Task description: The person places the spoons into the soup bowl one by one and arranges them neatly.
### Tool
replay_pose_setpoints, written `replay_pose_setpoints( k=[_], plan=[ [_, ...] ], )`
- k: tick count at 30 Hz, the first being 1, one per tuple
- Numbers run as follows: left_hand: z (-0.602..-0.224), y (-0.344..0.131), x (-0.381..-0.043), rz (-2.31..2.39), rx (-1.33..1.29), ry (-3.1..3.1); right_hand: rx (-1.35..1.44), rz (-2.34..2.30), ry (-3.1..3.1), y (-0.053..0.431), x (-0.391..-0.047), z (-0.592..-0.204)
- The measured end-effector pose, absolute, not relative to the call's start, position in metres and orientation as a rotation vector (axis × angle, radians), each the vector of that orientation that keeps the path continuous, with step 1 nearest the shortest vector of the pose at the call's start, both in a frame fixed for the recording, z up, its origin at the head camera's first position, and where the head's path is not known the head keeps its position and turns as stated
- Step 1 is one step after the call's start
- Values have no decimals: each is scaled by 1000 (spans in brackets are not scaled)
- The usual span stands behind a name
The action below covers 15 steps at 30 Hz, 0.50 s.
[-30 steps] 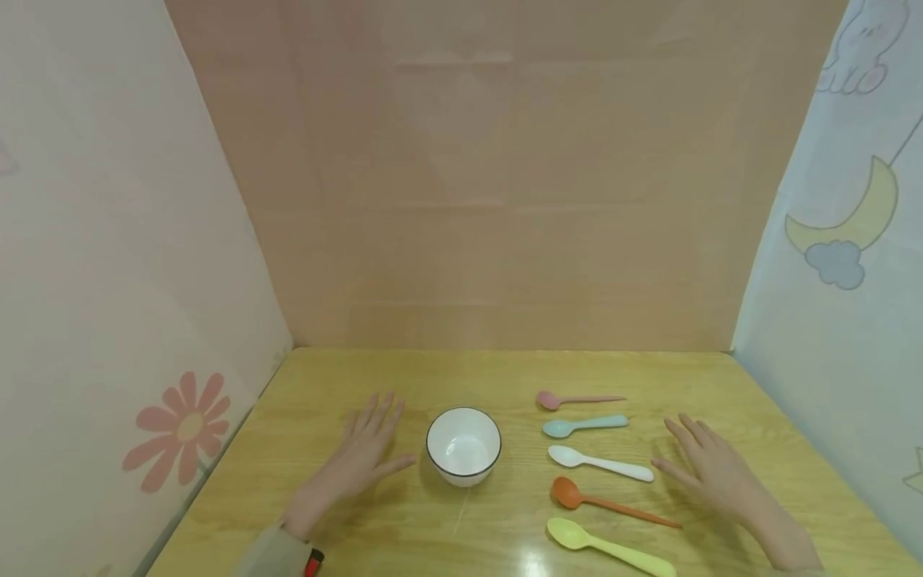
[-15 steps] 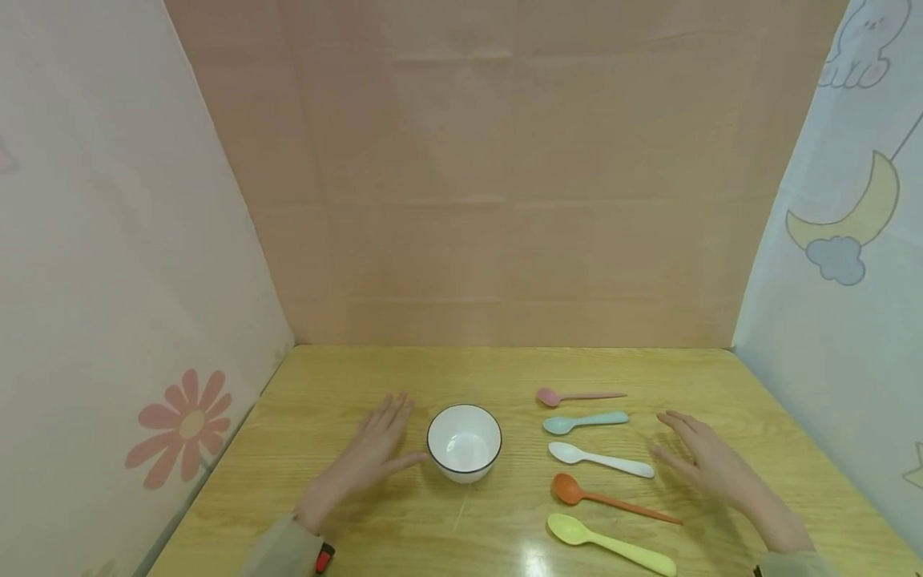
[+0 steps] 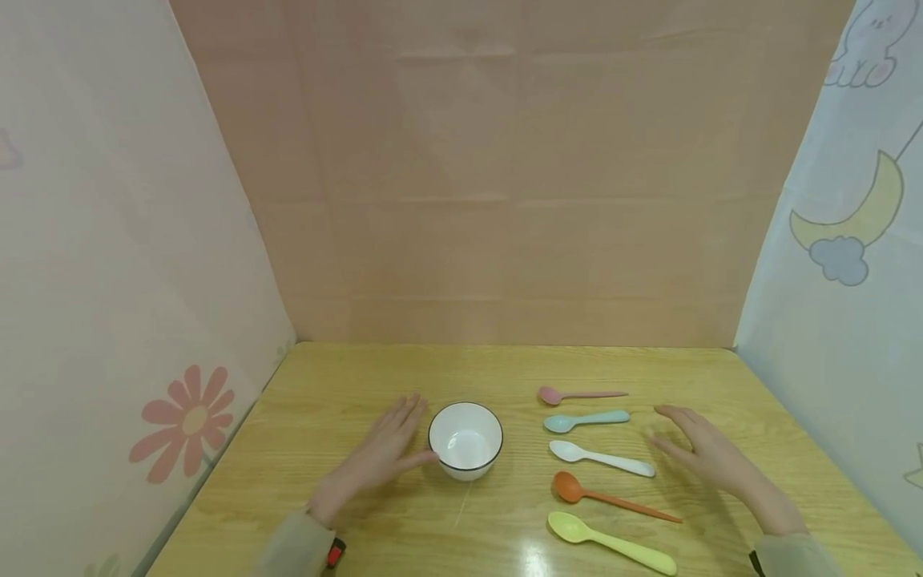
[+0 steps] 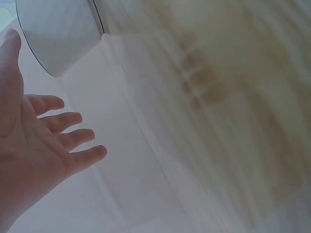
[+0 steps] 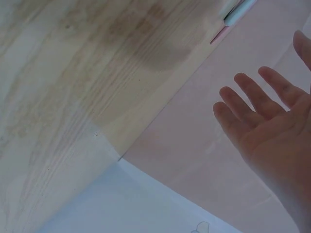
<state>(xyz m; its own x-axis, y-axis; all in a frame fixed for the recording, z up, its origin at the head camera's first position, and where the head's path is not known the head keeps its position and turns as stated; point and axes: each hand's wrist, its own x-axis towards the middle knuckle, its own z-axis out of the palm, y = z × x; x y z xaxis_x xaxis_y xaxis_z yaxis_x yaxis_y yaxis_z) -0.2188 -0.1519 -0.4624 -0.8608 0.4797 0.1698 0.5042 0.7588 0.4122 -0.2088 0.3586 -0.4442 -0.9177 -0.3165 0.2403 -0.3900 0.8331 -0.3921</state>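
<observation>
A white bowl (image 3: 465, 441) with a dark rim stands on the wooden table. Just left of it is my left hand (image 3: 382, 453), fingers extended and the thumb tip right at the bowl's rim in the head view. The left wrist view shows the same hand (image 4: 43, 131) palm side, holding nothing, with the bowl (image 4: 60, 34) above it. My right hand (image 3: 710, 457) hovers with spread, relaxed fingers right of the spoon handles; nearest are the white spoon (image 3: 602, 459) and the light blue spoon (image 3: 587, 421). In the right wrist view this hand (image 5: 272, 116) holds nothing.
A pink spoon (image 3: 584, 394) lies behind the light blue one. An orange spoon (image 3: 613, 501) and a yellow spoon (image 3: 613, 543) lie nearer the front. The table (image 3: 360, 369) is bounded by a plain back sheet (image 3: 469, 200) and patterned side sheets.
My left hand has moved right, closer to the bowl. The right hand has shifted slightly left, its fingers drawn closer together. Bowl and spoons have stayed in place.
</observation>
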Motion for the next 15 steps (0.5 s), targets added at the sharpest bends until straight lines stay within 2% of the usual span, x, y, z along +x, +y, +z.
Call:
replay_pose_setpoints(
  k=[15],
  plan=[
    [-462,-142,-219,-722,-843,-2939,589,702,-2853,357,-220,-437]
  ],
)
